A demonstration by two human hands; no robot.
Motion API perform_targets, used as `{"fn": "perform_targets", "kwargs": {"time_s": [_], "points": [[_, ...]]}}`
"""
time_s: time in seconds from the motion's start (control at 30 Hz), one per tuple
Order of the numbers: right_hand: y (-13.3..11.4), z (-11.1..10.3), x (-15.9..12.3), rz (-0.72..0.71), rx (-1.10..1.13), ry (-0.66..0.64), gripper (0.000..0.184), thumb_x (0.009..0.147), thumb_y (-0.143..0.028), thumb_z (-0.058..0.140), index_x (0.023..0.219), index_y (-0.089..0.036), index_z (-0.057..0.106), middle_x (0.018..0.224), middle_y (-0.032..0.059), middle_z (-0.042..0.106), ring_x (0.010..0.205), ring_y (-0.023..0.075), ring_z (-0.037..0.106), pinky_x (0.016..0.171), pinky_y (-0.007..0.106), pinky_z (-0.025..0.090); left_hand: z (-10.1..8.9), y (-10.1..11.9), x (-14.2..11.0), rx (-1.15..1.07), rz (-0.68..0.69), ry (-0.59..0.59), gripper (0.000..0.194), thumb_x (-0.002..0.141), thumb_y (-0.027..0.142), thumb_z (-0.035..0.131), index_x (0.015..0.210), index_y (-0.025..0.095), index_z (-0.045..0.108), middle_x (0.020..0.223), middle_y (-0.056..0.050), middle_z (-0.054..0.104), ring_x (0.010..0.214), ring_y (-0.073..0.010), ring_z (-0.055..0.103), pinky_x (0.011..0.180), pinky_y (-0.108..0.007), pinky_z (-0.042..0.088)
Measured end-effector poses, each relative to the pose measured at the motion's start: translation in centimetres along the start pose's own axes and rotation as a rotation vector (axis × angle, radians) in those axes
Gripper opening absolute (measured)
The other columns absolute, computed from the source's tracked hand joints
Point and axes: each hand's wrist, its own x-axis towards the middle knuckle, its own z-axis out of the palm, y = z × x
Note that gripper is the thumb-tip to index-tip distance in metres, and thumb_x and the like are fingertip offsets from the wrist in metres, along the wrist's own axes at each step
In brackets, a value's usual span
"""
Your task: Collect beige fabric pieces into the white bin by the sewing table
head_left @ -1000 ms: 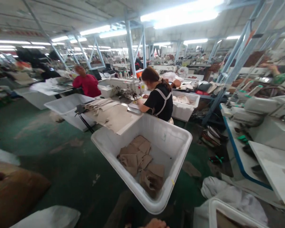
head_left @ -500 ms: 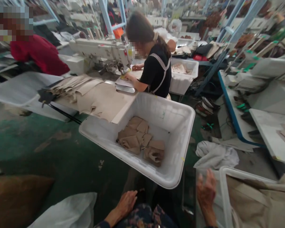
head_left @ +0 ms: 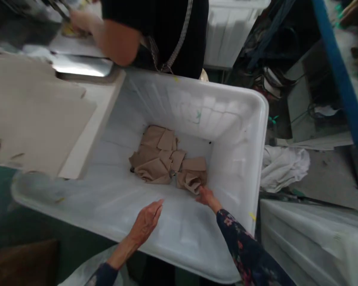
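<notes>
A big white plastic bin (head_left: 256, 131) stands before me. At its bottom lies a small heap of tan fabric pieces (head_left: 164, 159). My right hand (head_left: 205, 196) reaches down into the bin, and its fingertips touch the nearest tan piece (head_left: 191, 179) at the heap's right end. My left hand (head_left: 144, 224) hovers over the bin's near wall, fingers loosely extended and holding nothing. Neither hand grips anything that I can see.
A co-worker in a black top (head_left: 161, 31) sits just past the bin at a table with tan fabric sheets (head_left: 30, 119). White cloth (head_left: 283, 165) lies on the floor at right. Another white bin (head_left: 313, 238) stands near right.
My view has dropped and closed in on the bin. Both hands moved forward from my lap; the right one went down into the bin to the tan pieces.
</notes>
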Motion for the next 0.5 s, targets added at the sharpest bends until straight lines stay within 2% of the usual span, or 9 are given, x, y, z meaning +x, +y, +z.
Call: {"fn": "perform_targets", "kwargs": {"time_s": [0.07,0.17,0.23,0.3,0.37,0.4,0.47,0.5], "points": [[-0.4,3.4,3.9,0.013,-0.042,-0.02,0.073,0.058,-0.036,0.08,0.121,-0.009,0.053,0.118,0.021,0.059,0.11,0.0329,0.055,0.09,0.047,0.046,3.2,-5.5,2.8,0.098,0.081,-0.056,0.036,0.093,0.032,0.035,0.118,0.016,0.055,0.107,-0.01,0.068,0.1,-0.0195,0.064,0.088,-0.035,0.054],[-0.9,9.1,9.6,0.025,-0.095,-0.004,0.097,0.055,-0.031,0.083,0.137,-0.007,0.036,0.137,0.0254,0.042,0.127,0.0371,0.037,0.104,0.056,0.031,8.6,-13.2,7.2,0.231,0.138,-0.349,0.038,0.093,0.027,0.031,0.118,0.012,0.055,0.111,-0.013,0.066,0.102,-0.0221,0.062,0.089,-0.038,0.052],[-1.0,12.8,13.3,0.041,-0.123,0.016,0.1,0.059,-0.025,0.08,0.142,-0.008,0.027,0.145,0.0247,0.031,0.134,0.0379,0.026,0.109,0.058,0.021,11.8,-17.3,10.0,0.29,0.135,-0.532,0.037,0.091,0.022,0.031,0.116,0.011,0.057,0.109,-0.015,0.066,0.1,-0.024,0.062,0.088,-0.04,0.052],[-0.9,15.9,16.6,0.073,-0.145,0.039,0.089,0.069,-0.02,0.069,0.144,-0.011,0.023,0.149,0.0226,0.023,0.137,0.0384,0.019,0.109,0.06,0.017,14.5,-20.6,12.3,0.309,0.132,-0.628,0.036,0.089,0.017,0.032,0.109,0.01,0.06,0.103,-0.017,0.067,0.095,-0.025,0.063,0.084,-0.04,0.052],[-0.6,18.4,19.4,0.115,-0.16,0.051,0.077,0.077,-0.016,0.056,0.145,-0.014,0.019,0.15,0.0222,0.019,0.136,0.0397,0.022,0.106,0.063,0.02,16.9,-23.5,13.8,0.3,0.118,-0.684,0.037,0.089,0.017,0.031,0.11,0.008,0.06,0.101,-0.017,0.067,0.092,-0.0245,0.064,0.082,-0.038,0.052],[-0.5,19.4,20.6,0.131,-0.164,0.029,0.075,0.079,-0.014,0.051,0.146,-0.015,0.017,0.15,0.0235,0.017,0.133,0.0402,0.029,0.103,0.062,0.026,18.0,-25.0,14.1,0.295,0.098,-0.699,0.038,0.09,0.018,0.03,0.113,0.008,0.059,0.103,-0.016,0.066,0.093,-0.0242,0.063,0.084,-0.037,0.051],[-0.2,20.8,22.1,0.136,-0.165,-0.06,0.072,0.08,-0.011,0.045,0.146,-0.013,0.016,0.148,0.0279,0.017,0.12,0.0373,0.047,0.094,0.055,0.041,20.3,-27.9,14.0,0.277,0.045,-0.693,0.041,0.091,0.022,0.03,0.121,0.009,0.054,0.109,-0.015,0.065,0.1,-0.0236,0.061,0.09,-0.037,0.049],[-0.2,21.3,22.5,0.122,-0.162,-0.116,0.069,0.08,-0.009,0.043,0.145,-0.012,0.02,0.146,0.0296,0.023,0.113,0.0341,0.054,0.089,0.049,0.046,21.5,-29.5,13.5,0.27,0.015,-0.684,0.042,0.091,0.023,0.03,0.122,0.009,0.054,0.112,-0.015,0.065,0.103,-0.0237,0.06,0.093,-0.038,0.047]]}}
